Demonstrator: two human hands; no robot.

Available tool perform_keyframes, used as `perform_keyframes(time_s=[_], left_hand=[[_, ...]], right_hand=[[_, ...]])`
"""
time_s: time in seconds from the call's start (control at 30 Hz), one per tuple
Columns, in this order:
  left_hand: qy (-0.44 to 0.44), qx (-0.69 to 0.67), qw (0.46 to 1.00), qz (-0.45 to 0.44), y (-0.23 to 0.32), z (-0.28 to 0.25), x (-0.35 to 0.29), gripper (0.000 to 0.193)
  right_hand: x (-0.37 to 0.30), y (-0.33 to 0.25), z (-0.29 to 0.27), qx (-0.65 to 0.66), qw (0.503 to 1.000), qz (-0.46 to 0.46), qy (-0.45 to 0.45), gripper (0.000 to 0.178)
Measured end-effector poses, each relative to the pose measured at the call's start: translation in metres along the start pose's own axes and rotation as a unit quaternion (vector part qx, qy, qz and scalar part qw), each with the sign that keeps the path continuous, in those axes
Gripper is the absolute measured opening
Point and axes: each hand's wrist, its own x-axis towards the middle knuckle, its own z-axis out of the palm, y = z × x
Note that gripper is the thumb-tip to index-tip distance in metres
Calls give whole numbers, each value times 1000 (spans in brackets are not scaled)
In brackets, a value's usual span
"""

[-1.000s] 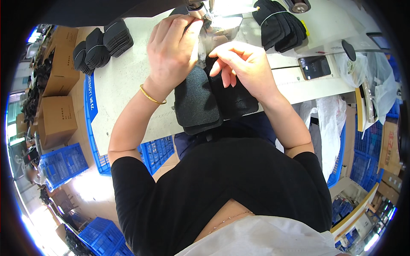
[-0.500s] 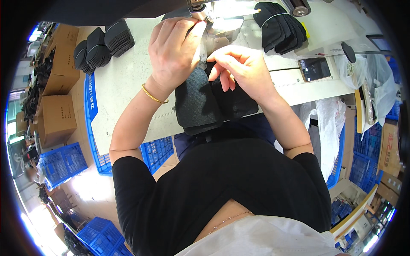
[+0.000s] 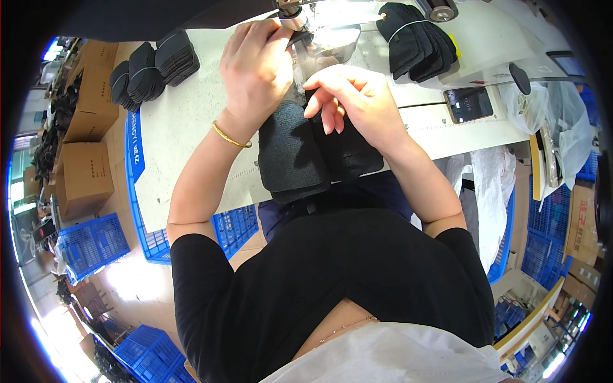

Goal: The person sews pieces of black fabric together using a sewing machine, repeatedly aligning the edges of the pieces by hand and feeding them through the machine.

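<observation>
Edging slightly leftward, the left hand (image 3: 257,71) and half-open right hand (image 3: 350,99) suggest a small adjustment. The left's fingers bend beside a shiny metal machine part (image 3: 294,19); whether they grip is hidden. Just below both hands lie rounded, coarse-textured black fabric pieces (image 3: 290,153); left of them, banded black bundles (image 3: 176,59) rest on the pale surface (image 3: 185,134).

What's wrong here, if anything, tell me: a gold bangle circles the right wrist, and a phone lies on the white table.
Only the side is wrong: the head view shows the gold bangle around the wrist of the left hand. A phone does lie on the white table.
</observation>
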Motion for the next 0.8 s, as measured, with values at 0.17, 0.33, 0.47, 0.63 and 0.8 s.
perform_keyframes(time_s=[0.17,0.33,0.47,0.63,0.8], left_hand=[[48,-23,983,173,6,-14,-17,37],[45,-18,984,169,4,-11,-12,39],[50,-38,984,167,4,-8,-7,38],[30,-58,987,148,8,-11,-5,36],[51,-36,982,177,-2,-9,-7,35]], right_hand=[[-4,-5,-6,87,995,-34,46,25],[5,-10,-4,31,997,-62,44,23],[8,-10,-6,25,996,-71,54,22],[6,-9,-4,35,995,-70,65,22],[8,-11,1,33,997,-50,58,21]])
